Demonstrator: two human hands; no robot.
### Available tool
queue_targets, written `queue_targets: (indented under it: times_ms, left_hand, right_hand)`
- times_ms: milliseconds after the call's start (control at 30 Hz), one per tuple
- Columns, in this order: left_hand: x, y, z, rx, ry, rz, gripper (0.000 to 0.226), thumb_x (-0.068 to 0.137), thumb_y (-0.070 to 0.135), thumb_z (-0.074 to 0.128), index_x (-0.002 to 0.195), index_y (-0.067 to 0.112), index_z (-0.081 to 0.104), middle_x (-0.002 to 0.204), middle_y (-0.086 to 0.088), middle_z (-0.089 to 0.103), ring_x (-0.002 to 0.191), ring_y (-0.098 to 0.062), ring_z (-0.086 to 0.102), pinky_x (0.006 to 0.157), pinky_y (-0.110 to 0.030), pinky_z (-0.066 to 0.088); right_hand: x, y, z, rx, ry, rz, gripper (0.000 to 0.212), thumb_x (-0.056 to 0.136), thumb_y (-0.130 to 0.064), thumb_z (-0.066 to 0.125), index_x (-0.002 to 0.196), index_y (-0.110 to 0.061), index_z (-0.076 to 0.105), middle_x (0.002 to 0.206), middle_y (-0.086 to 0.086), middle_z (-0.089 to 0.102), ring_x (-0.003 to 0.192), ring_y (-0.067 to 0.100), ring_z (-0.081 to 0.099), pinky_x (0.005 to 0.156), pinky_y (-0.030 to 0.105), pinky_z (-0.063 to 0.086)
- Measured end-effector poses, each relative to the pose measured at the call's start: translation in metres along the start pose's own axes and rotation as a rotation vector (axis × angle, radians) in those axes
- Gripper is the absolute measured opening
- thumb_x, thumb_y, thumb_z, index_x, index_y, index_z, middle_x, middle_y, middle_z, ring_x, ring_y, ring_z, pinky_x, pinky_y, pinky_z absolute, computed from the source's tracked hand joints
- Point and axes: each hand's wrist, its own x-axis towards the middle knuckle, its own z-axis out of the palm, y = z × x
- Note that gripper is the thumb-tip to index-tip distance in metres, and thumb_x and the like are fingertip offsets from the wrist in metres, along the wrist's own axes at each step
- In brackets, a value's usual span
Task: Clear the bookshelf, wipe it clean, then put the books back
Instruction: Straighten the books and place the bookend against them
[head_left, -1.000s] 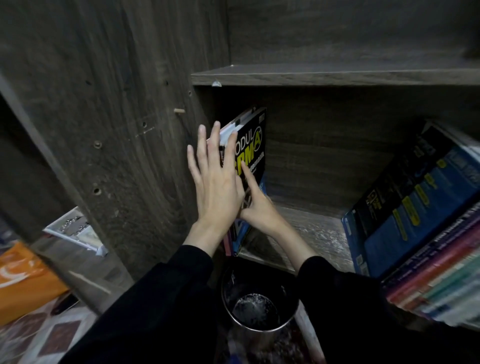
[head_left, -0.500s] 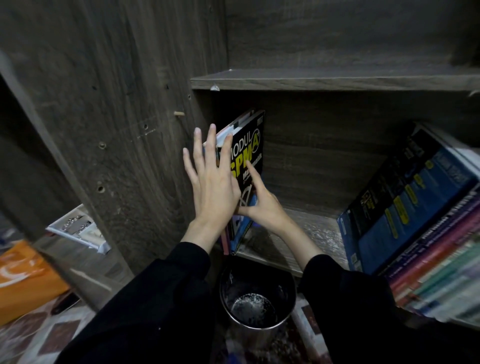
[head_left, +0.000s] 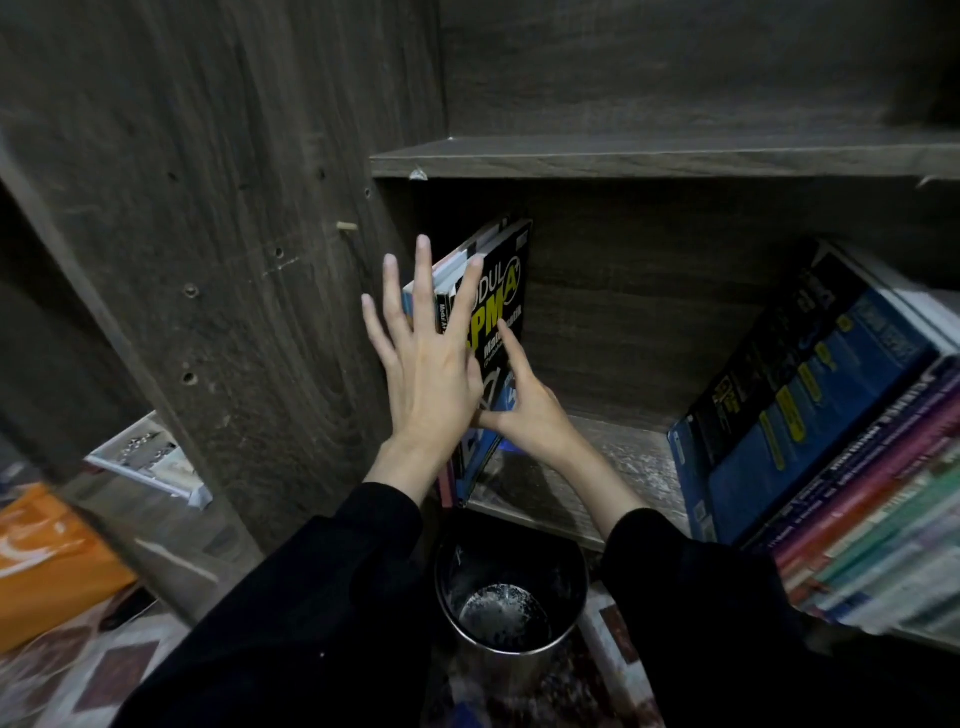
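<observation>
Two hands: both are on a small group of books (head_left: 457, 291) at the left end of the lower shelf board (head_left: 623, 457), hard by the side panel (head_left: 260, 260).
Left hand (head_left: 426, 374): flat, with fingers straight and spread. The palm is set against the front edges and spines, and it clasps nothing.
Right hand (head_left: 524, 415): the index finger (head_left: 511, 343) is laid straight on the cover and the thumb points toward the left hand. I see no clasp, and the other fingers are hidden.
Task's thing: the black book (head_left: 506, 280), outermost of the group. It stands on its lower edge with its long axis roughly upright and its cover facing the right end of the board.
Key relation: the book lies just left of the right hand and just beyond the left palm. A sideways press falls to the right hand, the nearer to the cover, and a push inward falls to the left.
Step, my judgement: squaring returned books against the panel.
Board surface: pale streaks. I cannot tell whether they are dust or wipe marks.
Other books: a leaning pile (head_left: 810, 415) at the right end of the board, well apart from the group.
Below: a metal bin (head_left: 511, 587) under the board's front edge.
</observation>
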Motion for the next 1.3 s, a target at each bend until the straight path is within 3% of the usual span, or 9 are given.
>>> queue_targets:
  times_ms: [200,400,567,667,733,833,933,1000,1300]
  left_hand:
    - [-0.001,0.001,0.002,0.033,-0.044,-0.029,0.097,0.068,0.008,0.076,0.149,0.023,0.025,0.159,-0.013,0.014,0.145,-0.038,0.009,0.112,-0.062,0.014]
    - [0.007,-0.007,0.0,0.118,-0.117,-0.141,0.088,0.067,0.004,0.072,0.145,0.01,0.032,0.157,-0.015,0.021,0.146,-0.037,0.012,0.114,-0.058,0.01]
    - [0.011,-0.012,-0.001,0.141,-0.122,-0.149,0.082,0.062,0.006,0.074,0.137,0.003,0.041,0.141,-0.018,0.043,0.131,-0.037,0.038,0.105,-0.05,0.033]
    - [0.015,-0.014,-0.002,0.043,-0.101,-0.167,0.074,0.065,0.002,0.071,0.133,0.002,0.044,0.136,-0.021,0.043,0.125,-0.038,0.04,0.098,-0.046,0.039]
    - [0.016,-0.014,-0.003,-0.004,-0.097,-0.184,0.067,0.069,0.0,0.069,0.132,0.002,0.046,0.136,-0.022,0.042,0.125,-0.037,0.038,0.094,-0.046,0.043]
    - [0.016,-0.015,-0.004,-0.09,-0.111,-0.192,0.061,0.075,-0.002,0.066,0.132,0.004,0.045,0.138,-0.021,0.037,0.127,-0.033,0.029,0.079,-0.042,0.053]
    - [0.017,-0.017,-0.006,-0.126,-0.125,-0.192,0.059,0.078,-0.002,0.064,0.133,0.006,0.044,0.139,-0.019,0.035,0.13,-0.032,0.026,0.069,-0.039,0.055]
    - [0.019,-0.018,-0.005,-0.133,-0.126,-0.201,0.06,0.078,-0.002,0.064,0.133,0.007,0.044,0.14,-0.017,0.033,0.131,-0.031,0.026,0.067,-0.038,0.053]
    - [0.017,-0.017,0.0,-0.084,-0.081,-0.261,0.06,0.08,0.003,0.066,0.135,0.011,0.044,0.139,-0.014,0.036,0.128,-0.031,0.029,0.065,-0.028,0.045]
  right_hand:
    - [0.005,0.002,0.004,-0.03,-0.035,0.005,0.101,0.082,-0.006,0.071,0.151,-0.042,0.006,0.159,-0.006,0.016,0.143,0.016,0.022,0.099,0.022,0.029]
    - [0.011,0.006,0.015,-0.116,-0.122,0.058,0.1,0.079,-0.017,0.075,0.151,-0.042,0.01,0.157,-0.001,0.026,0.143,0.019,0.025,0.112,0.033,0.029]
    - [0.015,0.008,0.026,-0.088,-0.145,0.092,0.106,0.076,-0.015,0.077,0.151,-0.042,0.007,0.154,0.002,0.032,0.142,0.019,0.028,0.111,0.03,0.03]
    - [0.012,0.014,0.042,-0.055,-0.155,0.103,0.123,0.069,-0.015,0.083,0.149,-0.044,-0.006,0.156,0.004,0.029,0.141,0.022,0.03,0.113,0.038,0.031]
    - [0.007,0.025,0.062,-0.095,-0.116,0.139,0.136,0.066,-0.02,0.085,0.134,-0.059,-0.027,0.158,0.011,0.019,0.143,0.029,0.024,0.112,0.048,0.031]
    - [-0.002,0.049,0.09,-0.218,-0.019,0.188,0.13,0.077,-0.03,0.076,0.117,-0.061,-0.044,0.15,0.024,0.027,0.132,0.041,0.039,0.105,0.051,0.038]
    - [-0.01,0.052,0.107,-0.441,0.088,0.278,0.11,0.088,-0.045,0.061,0.139,-0.034,-0.036,0.143,0.025,0.036,0.116,0.041,0.054,0.094,0.046,0.043]
    - [-0.008,0.051,0.115,-0.584,0.168,0.305,0.104,0.091,-0.051,0.053,0.14,-0.027,-0.036,0.148,0.024,0.032,0.114,0.037,0.057,0.095,0.043,0.043]
    - [-0.014,0.067,0.103,-0.723,0.207,0.243,0.111,0.089,-0.033,0.057,0.122,-0.041,-0.049,0.146,0.017,0.033,0.1,0.033,0.064,0.084,0.043,0.05]
